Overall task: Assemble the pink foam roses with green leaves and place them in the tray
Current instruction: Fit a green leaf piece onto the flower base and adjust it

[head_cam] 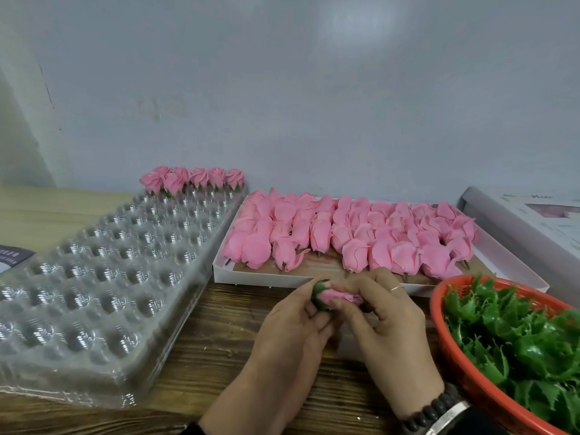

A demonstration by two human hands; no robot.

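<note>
While both hands work at six o'clock, the left hand (290, 321) pinches the green leaf (320, 295) and the right hand (381, 312) grips the pink rose (340, 297). At nine o'clock, the clear tray (103, 277) holds finished roses (193, 178) along its far row. At twelve, the white box (314, 279) holds bare roses (345, 233); at four, the red basket (439, 312) holds leaves (518, 334).

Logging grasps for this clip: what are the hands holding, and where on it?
Both hold one pink foam rose: the left hand grips its green leaf base, the right hand pinches the pink petal end.
</note>
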